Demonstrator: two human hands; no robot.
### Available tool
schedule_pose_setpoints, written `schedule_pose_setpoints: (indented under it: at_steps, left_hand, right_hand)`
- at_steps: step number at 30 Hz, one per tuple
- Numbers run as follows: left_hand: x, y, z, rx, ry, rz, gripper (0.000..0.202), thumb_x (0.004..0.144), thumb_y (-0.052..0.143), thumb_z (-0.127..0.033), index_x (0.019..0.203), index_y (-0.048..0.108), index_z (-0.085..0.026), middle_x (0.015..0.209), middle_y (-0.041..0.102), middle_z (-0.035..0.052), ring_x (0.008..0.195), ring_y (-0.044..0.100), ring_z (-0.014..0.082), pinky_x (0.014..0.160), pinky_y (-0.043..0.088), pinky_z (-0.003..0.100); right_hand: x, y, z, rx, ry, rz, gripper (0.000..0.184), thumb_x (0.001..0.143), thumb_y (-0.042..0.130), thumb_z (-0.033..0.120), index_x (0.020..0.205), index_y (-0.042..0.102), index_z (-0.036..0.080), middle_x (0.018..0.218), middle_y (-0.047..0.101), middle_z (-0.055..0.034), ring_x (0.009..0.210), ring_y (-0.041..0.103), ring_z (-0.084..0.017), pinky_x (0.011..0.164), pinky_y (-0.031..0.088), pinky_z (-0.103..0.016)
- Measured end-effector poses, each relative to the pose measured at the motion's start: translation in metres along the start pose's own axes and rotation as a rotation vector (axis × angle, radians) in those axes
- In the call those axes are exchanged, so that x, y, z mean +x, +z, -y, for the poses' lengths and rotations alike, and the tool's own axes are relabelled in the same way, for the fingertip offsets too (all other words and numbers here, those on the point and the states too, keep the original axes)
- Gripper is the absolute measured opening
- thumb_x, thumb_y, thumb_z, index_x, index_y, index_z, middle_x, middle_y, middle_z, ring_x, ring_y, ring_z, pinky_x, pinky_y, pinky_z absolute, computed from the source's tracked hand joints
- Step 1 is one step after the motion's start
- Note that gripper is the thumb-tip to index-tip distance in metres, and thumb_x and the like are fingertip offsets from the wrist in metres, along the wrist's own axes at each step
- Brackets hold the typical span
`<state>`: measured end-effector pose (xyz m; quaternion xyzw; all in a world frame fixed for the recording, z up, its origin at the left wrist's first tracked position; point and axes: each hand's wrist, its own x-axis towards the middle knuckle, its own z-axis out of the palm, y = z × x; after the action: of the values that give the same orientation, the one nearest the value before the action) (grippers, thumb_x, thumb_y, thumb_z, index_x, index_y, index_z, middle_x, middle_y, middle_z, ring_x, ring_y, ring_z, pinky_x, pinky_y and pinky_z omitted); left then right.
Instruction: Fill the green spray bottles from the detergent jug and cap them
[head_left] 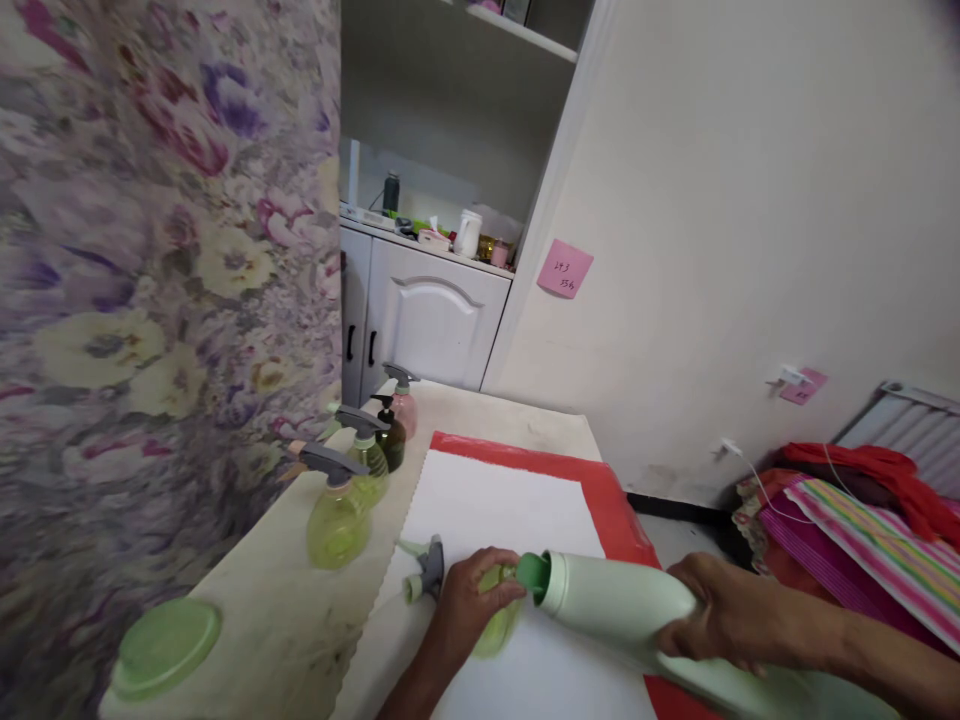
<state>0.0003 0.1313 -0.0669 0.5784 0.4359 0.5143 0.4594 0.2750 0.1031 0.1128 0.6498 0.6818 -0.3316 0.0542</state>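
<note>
My left hand (469, 605) is closed around the neck of a small see-through yellow-green bottle (495, 638) on the white sheet. My right hand (697, 610) grips a large pale green jug (611, 597), tipped nearly on its side. The jug's green spout (533, 574) points left and meets the bottle's top near my left fingertips; whether liquid flows cannot be seen. Just left of my left hand lies a loose grey and green trigger spray head (427, 573). My fingers hide much of the small bottle.
Yellow-green spray bottles (339, 530), a dark pump bottle (391, 440) and a pink spray bottle (404, 410) line the table's left side. A green round lid-like piece (166, 645) lies at the near left corner. Red sheeting (615, 510) shows under the white sheet (495, 495).
</note>
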Motion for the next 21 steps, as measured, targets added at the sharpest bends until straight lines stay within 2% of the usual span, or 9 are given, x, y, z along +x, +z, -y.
schedule_pose_setpoints:
  at_steps: [5, 13, 18, 21]
  left_hand:
    - [0.002, -0.003, 0.001, 0.006, -0.011, 0.004, 0.021, 0.070, 0.073, -0.030, 0.088, 0.074, -0.019, 0.093, 0.077, 0.0050, 0.092, 0.067, 0.0260, 0.088, 0.048, 0.032]
    - [0.001, -0.006, 0.002, 0.026, -0.013, 0.006, 0.023, 0.072, 0.070, -0.035, 0.089, 0.071, -0.018, 0.090, 0.075, 0.0046, 0.091, 0.066, 0.0263, 0.086, 0.047, 0.033]
    - [-0.002, -0.004, 0.001, 0.037, -0.015, 0.008, 0.018, 0.072, 0.065, -0.027, 0.087, 0.070, -0.021, 0.091, 0.073, 0.0030, 0.091, 0.064, 0.0238, 0.086, 0.045, 0.031]
    - [-0.003, -0.004, 0.003, 0.057, -0.047, 0.022, 0.019, 0.071, 0.063, -0.026, 0.087, 0.070, -0.021, 0.087, 0.071, 0.0016, 0.084, 0.063, 0.0216, 0.080, 0.046, 0.029]
  right_hand:
    - [0.003, 0.010, 0.000, 0.129, -0.034, 0.036, 0.024, 0.072, 0.067, 0.034, 0.088, 0.063, 0.016, 0.055, 0.053, 0.0061, 0.044, 0.045, -0.006, 0.036, 0.034, -0.017]
    - [0.014, 0.025, -0.011, 0.240, -0.030, 0.053, 0.024, 0.070, 0.067, 0.034, 0.086, 0.061, 0.016, 0.053, 0.049, 0.0080, 0.041, 0.041, -0.005, 0.035, 0.032, -0.017]
    - [0.028, 0.020, -0.021, 0.378, -0.016, 0.008, 0.028, 0.068, 0.068, 0.041, 0.079, 0.063, 0.016, 0.042, 0.047, 0.0089, 0.039, 0.036, -0.005, 0.041, 0.028, -0.019]
    - [0.046, 0.011, -0.024, 0.518, -0.133, -0.060, 0.032, 0.072, 0.065, 0.048, 0.070, 0.061, 0.016, 0.037, 0.042, 0.0094, 0.038, 0.032, -0.006, 0.046, 0.029, -0.021]
